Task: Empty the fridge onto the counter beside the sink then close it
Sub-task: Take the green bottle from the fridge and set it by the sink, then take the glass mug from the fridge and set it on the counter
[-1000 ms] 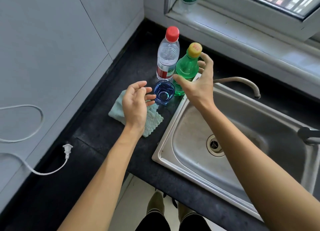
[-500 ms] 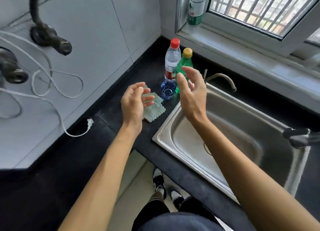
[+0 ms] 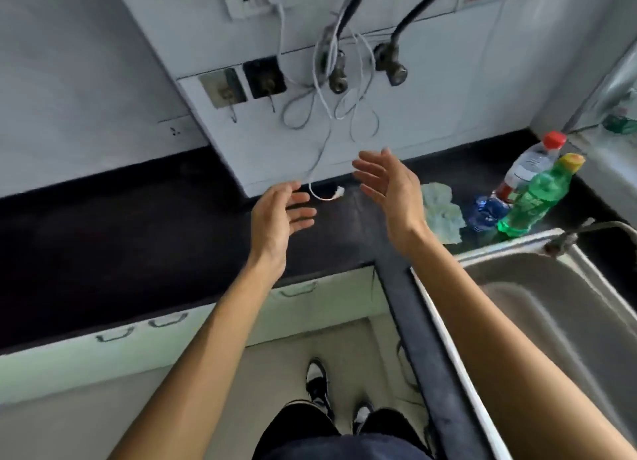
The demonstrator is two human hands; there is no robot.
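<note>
On the black counter [image 3: 144,225] left of the steel sink [image 3: 537,308] stand a clear water bottle with a red cap [image 3: 532,163], a green bottle with a yellow cap [image 3: 536,197] and a small blue glass [image 3: 484,211]. My left hand [image 3: 275,218] and my right hand [image 3: 389,187] hover empty over the counter, fingers relaxed, well left of the bottles. The fridge is out of view.
A pale green cloth [image 3: 441,208] lies beside the glass. A white cable with a plug [image 3: 324,194] hangs from the wall onto the counter. Hoses and sockets [image 3: 344,66] are on the wall. Cabinet drawers [image 3: 138,335] sit below the counter; my feet [image 3: 331,390] stand on the floor.
My view has swung left, away from the sink and window. Both hands have drawn back from the bottles and glass, which now sit at the right of the view.
</note>
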